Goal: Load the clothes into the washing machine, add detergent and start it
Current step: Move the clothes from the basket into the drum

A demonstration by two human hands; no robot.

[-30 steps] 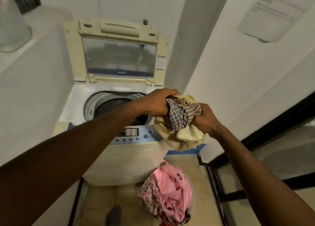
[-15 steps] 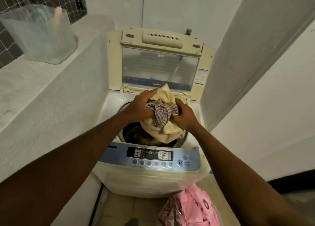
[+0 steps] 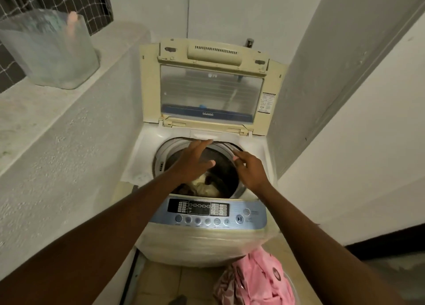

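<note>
A top-loading washing machine stands ahead with its cream lid raised upright. Down in the dark drum lies a cream cloth among darker clothes. My left hand hovers over the drum mouth, fingers spread, holding nothing. My right hand hangs over the drum's right rim, fingers loosely apart and empty. A pile of pink clothes sits on the floor in front of the machine, at the bottom right.
The blue control panel with buttons faces me. A white ledge runs along the left, carrying a translucent plastic tub. White walls close in on the right; a black strip runs low there.
Both hands held a bundle of cream and checked cloth over the drum; they have let go, and the cloth now lies inside. The hands have spread apart.
</note>
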